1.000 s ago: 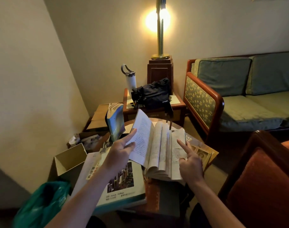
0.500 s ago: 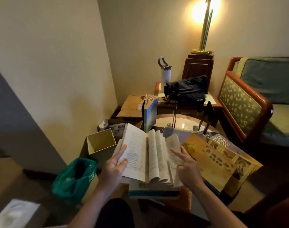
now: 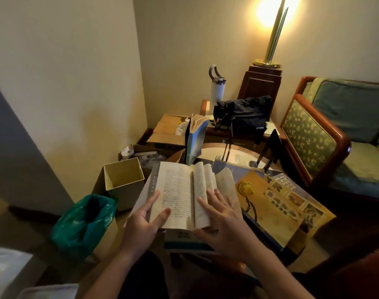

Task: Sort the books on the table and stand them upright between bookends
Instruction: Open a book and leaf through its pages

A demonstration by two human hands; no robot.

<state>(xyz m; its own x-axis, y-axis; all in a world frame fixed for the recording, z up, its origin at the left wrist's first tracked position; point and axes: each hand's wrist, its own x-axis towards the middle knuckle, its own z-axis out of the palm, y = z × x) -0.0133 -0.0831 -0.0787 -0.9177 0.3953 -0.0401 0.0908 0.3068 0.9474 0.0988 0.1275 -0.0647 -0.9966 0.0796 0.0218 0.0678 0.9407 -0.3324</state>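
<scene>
The open book (image 3: 180, 190) lies pinned flat, not yet closed.
The right hand (image 3: 223, 214) has dropped flat onto its pages; the left hand (image 3: 145, 221), fingers spread, steadies its edge.

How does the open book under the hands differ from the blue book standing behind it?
The open book lies flat, pages spread; the blue book stands upright, pages fanned slightly at the top. The left hand and right hand rest on the open book; no hand touches the blue book. Both have pale pages.
</scene>
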